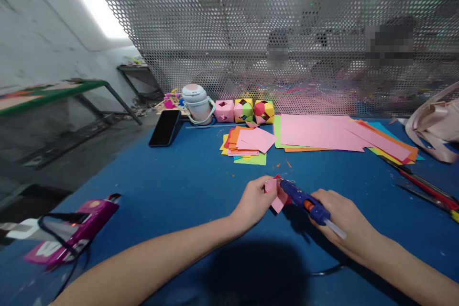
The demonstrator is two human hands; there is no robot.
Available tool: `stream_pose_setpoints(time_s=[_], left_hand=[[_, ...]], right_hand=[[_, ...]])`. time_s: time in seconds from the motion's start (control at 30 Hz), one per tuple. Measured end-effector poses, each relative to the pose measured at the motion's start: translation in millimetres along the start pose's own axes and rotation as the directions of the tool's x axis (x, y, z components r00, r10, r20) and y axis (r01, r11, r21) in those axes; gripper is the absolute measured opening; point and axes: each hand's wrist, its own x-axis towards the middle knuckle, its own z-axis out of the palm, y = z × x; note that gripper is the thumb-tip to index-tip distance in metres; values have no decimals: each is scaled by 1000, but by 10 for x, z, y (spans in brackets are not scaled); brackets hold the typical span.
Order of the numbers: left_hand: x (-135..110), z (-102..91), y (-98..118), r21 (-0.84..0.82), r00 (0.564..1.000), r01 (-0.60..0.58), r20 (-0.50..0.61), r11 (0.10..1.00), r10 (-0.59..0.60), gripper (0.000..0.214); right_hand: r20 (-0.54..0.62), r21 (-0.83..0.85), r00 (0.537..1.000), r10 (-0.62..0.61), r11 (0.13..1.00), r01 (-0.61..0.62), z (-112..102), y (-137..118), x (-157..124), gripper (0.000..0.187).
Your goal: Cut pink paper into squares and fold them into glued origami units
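Note:
Between the thumb and fingers of my left hand [253, 203] is a small folded paper piece [276, 200], pink with some red. My right hand [339, 217] is wrapped round a blue glue gun [299, 196], a clear glue stick [335, 228] poking out of its back end. The gun's nozzle points left and meets the paper near its upper edge; whether glue is coming out I cannot tell. Ahead of my hands lies a stack of small coloured paper squares [256, 139]. Behind it stand folded paper balls in pink [224, 111], green-yellow [243, 111] and red-yellow [264, 112].
Large pink sheets [315, 131] lie at the back right, with scissors [426, 186] and a bag [437, 119] beyond. A white flask [197, 103] and a phone [165, 127] stand at the back left. A purple power strip [81, 229] with cables lies left; a perforated metal screen [229, 24] rises behind.

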Motion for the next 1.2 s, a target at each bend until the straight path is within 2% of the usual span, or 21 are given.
stream_pose_setpoints(time_s=[0.47, 0.63, 0.7, 0.77, 0.83, 0.9, 1.0, 1.1, 1.2], left_hand=[[-3, 4, 2, 0, 1000, 21, 6, 1000, -21, 13], [-10, 9, 29, -23, 1000, 28, -2, 999, -28, 16], [-9, 7, 41, -36, 999, 32, 3, 999, -32, 16], [-5, 1, 48, -42, 1000, 31, 2, 999, -30, 14], [0, -6, 51, -47, 999, 39, -6, 998, -39, 12], [3, -12, 52, -54, 998, 62, -26, 997, -63, 11], [2, -14, 61, -75, 993, 97, -59, 992, -102, 9], [-11, -13, 77, -108, 988, 127, -78, 986, -135, 8], [-30, -11, 90, -111, 985, 133, -96, 985, -143, 7]], right_hand=[[-30, -19, 999, -28, 999, 27, -33, -1, 4, 8], [-11, -34, 999, 33, 999, -33, -17, 15, -20, 10], [-13, 34, 996, 83, 996, -82, -18, 8, -18, 12], [-5, 164, 981, 191, 968, -188, -31, -11, -3, 14], [12, 303, 941, 338, 896, -325, -54, -21, 17, 18], [37, 370, 892, 450, 824, -430, -76, 1, 31, 23], [56, 328, 878, 475, 822, -466, -69, 112, 25, 31], [11, 242, 865, 501, 838, -489, 21, 256, 10, 36], [6, 74, 842, 539, 840, -538, 119, 352, 25, 35]])
